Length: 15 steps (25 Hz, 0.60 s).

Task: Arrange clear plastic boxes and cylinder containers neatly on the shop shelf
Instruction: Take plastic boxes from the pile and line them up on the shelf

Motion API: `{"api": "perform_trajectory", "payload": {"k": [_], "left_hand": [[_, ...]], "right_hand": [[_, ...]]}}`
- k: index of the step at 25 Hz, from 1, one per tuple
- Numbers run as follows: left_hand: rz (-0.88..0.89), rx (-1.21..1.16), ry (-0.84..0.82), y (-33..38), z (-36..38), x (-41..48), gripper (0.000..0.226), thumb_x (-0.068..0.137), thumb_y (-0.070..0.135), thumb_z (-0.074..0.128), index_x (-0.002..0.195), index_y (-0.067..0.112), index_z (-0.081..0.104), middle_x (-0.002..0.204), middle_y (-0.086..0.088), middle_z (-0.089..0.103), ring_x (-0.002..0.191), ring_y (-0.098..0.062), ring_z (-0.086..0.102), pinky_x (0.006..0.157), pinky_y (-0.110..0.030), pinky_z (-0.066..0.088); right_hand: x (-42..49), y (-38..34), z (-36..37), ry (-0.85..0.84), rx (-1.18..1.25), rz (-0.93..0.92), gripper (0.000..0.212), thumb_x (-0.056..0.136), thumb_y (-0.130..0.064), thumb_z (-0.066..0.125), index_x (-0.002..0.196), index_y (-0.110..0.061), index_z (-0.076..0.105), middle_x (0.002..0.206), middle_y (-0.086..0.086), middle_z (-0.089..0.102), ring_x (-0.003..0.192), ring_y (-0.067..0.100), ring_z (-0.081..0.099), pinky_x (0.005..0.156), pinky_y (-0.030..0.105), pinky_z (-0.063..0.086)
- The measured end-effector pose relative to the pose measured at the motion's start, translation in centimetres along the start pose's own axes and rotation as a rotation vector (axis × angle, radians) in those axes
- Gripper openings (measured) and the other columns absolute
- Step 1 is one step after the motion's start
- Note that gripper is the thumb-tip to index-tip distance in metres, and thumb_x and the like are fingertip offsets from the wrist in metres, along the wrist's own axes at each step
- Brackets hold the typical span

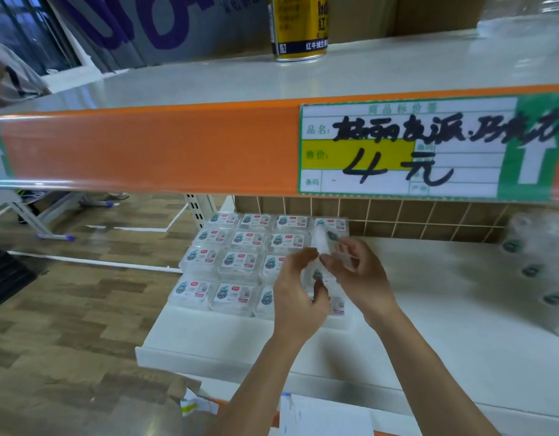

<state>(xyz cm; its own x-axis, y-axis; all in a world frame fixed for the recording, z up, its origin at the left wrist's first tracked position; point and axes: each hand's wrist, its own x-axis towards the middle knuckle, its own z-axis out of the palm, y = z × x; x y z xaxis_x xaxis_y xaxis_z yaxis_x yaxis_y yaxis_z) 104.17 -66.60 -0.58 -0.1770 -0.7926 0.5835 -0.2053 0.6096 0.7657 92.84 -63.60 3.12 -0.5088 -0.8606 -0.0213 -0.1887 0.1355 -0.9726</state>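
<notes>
Left hand (298, 298), right hand (360, 273), clear box (319, 243) pinched between

Soft, even indoor light, faint glare along the orange shelf rail (146, 146) (wide-angle bowing), blurred far-right edge

The stacked boxes (240, 262) at the lower shelf's left edge are clear, glossy plastic with white paper labels. The held box (320, 243), in the grip of the left hand (298, 297) and right hand (363, 278), is the same clear plastic. The lower shelf (445, 309) looks smooth, white and matt. The upper shelf (209, 80) is shinier. Its orange edge strip (146, 152) and paper price tag (397, 149) lie under a glossy clear cover. The can (298, 26) is shiny metal. The floor (67, 294) shows wood grain.
</notes>
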Motion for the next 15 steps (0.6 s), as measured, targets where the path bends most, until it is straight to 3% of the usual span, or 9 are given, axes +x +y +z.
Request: {"api": "perform_trajectory", "payload": {"k": [4,6,8,12,15], "left_hand": [[0.082,0.209,-0.065,-0.7,-0.1,-0.3,0.030,0.071,0.002,0.046,0.091,0.011,0.067,0.098,0.001,0.065,0.094,-0.013,0.059,0.087,-0.011,0.042],[0.109,0.470,-0.008,-1.9,-0.5,-0.4,0.035,0.066,0.002,0.041,0.086,0.011,0.068,0.101,-0.005,0.064,0.098,-0.024,0.054,0.090,-0.020,0.040],[0.028,0.702,0.021,-2.8,-1.1,-0.8,0.038,0.059,-0.002,0.053,0.090,0.013,0.069,0.104,-0.009,0.063,0.098,-0.032,0.052,0.084,-0.036,0.048],[-0.108,0.754,-0.070,-2.8,-1.5,-1.2,0.050,0.054,-0.006,0.065,0.100,0.013,0.068,0.106,-0.010,0.062,0.098,-0.034,0.053,0.079,-0.041,0.052],[-0.133,0.734,-0.096,-2.8,-1.5,-1.0,0.049,0.056,-0.006,0.064,0.102,0.013,0.068,0.107,-0.010,0.062,0.100,-0.035,0.053,0.081,-0.040,0.050]], "right_hand": [[0.2,1.3,-0.9,-0.020,-0.172,0.025,0.058,0.073,-0.020,0.075,0.123,-0.023,0.047,0.115,-0.007,0.052,0.101,0.011,0.053,0.083,0.023,0.044],[0.2,2.2,-1.0,-0.080,-0.301,-0.015,0.063,0.071,-0.009,0.070,0.127,-0.019,0.044,0.122,0.001,0.045,0.107,0.016,0.052,0.090,0.027,0.047],[0.1,2.9,-0.9,-0.143,-0.444,-0.056,0.066,0.069,-0.005,0.068,0.129,-0.017,0.043,0.124,0.004,0.042,0.111,0.020,0.049,0.092,0.033,0.048],[0.1,3.2,-0.5,-0.167,-0.627,-0.211,0.055,0.067,-0.006,0.066,0.121,-0.013,0.054,0.125,0.003,0.052,0.114,0.023,0.045,0.097,0.027,0.038],[0.2,3.2,-0.3,-0.172,-0.665,-0.244,0.052,0.075,-0.001,0.056,0.126,-0.012,0.052,0.134,0.000,0.046,0.125,0.021,0.034,0.103,0.021,0.028]]}}
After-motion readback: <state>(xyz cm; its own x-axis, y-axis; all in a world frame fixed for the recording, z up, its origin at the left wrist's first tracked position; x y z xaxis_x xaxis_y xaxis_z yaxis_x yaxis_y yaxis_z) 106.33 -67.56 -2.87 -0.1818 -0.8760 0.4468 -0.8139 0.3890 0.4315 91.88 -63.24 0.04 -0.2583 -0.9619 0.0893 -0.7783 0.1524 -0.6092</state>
